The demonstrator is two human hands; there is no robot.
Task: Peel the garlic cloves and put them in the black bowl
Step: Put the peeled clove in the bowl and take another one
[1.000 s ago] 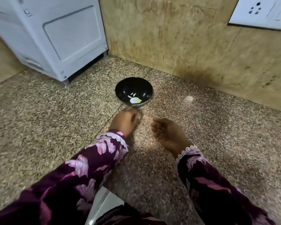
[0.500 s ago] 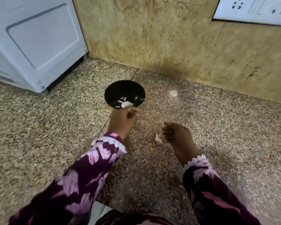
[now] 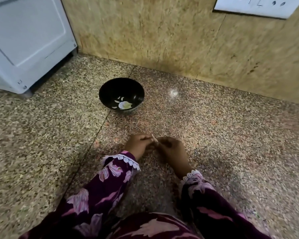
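Peeling looked like the step in hand. Both hands were together low over the speckled floor (image 3: 41,135), and a small pale garlic clove (image 3: 155,139) showed between them. Only a thin bit of it could be seen, so it was hard to tell how much skin was on it.

The left hand (image 3: 138,144) had its fingers curled in, and its fingertips met the clove. The right hand (image 3: 171,149) was curled too, and its fingertips pinched the clove from the other side. The two hands touched each other at the clove.

The black bowl (image 3: 109,90) sat on the floor farther away, near the wall (image 3: 162,40). It was well apart from the hands. Some pale pieces lay at the bottom of it, and they looked like peeled cloves (image 3: 124,105). A white appliance (image 3: 28,40) stood to the left.

The next move would likely need the fingers to pull the dry skin off without dropping the clove. After that, one hand would need to reach forward to the bowl and let the clove fall in.
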